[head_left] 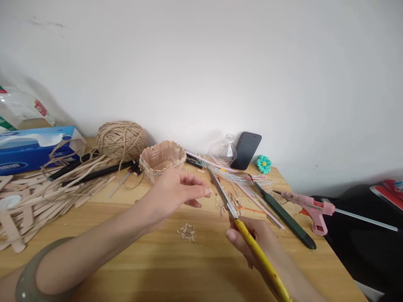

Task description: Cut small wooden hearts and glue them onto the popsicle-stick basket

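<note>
My left hand (pixel 176 191) is pinched at the fingertips on a small pale wood chip (pixel 209 192), largely covered by the fingers. Yellow-handled scissors (pixel 252 243) lie in my right hand (pixel 261 239), their metal blades pointing away towards the wall, just right of the left fingertips. Below the left hand, several pointed wood pieces (pixel 186 233) lie in a rough ring on the wooden table (pixel 176 277). Beneath the blades is a scatter of wood scraps (pixel 233 203). Behind my left hand stands a small basket (pixel 163 155) of craft sticks with a beaded trim.
Left of the basket are a ball of twine (pixel 121 140), many craft sticks (pixel 59 197) and a blue tissue box (pixel 34 147). To the right lie a dark green pen-like tool (pixel 286 218) and a pink glue gun (pixel 315 207). A phone (pixel 246 150) leans against the wall.
</note>
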A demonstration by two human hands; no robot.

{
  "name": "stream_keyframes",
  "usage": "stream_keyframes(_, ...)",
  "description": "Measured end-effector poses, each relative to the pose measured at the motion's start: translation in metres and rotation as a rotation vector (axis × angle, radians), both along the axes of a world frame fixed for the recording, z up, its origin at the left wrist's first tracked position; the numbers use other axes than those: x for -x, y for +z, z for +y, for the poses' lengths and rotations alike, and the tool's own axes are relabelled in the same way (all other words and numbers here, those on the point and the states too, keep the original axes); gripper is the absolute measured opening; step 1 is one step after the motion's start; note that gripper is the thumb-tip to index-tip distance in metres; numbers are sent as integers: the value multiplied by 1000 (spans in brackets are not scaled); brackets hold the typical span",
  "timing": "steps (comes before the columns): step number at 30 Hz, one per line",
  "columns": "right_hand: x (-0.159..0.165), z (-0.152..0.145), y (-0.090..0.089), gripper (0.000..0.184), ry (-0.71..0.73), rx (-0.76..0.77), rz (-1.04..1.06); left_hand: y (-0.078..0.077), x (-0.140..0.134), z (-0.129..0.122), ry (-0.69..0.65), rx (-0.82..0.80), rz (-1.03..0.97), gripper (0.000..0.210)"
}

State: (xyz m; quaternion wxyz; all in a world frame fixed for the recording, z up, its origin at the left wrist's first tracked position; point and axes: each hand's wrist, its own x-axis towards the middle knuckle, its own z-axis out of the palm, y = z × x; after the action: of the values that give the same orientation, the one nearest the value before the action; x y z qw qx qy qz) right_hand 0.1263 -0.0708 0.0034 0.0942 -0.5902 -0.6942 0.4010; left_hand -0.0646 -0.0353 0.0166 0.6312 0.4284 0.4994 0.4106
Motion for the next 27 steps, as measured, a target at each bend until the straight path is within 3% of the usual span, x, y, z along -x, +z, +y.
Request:
stream_keyframes(5,-14,10,-8,42,-21,-63,-174,4,6,-3,-87,-25,71,6)
stream_keyframes(8,-23,12,-16,39,2,-164,-327,-2,13,-8,-181,-26,180,7)
stream_keyframes(14,-29,6,-30,33,53,-233,-518,-48,34,-28,-398,-75,608,13)
stream_keyframes(18,-27,6,-35,35,73,-266,-541,-68,42,-35,-413,-197,765,18)
stream_keyframes(27,-34,7,-47,36,30,-278,-491,-65,43,-32,-416,-359,973,19)
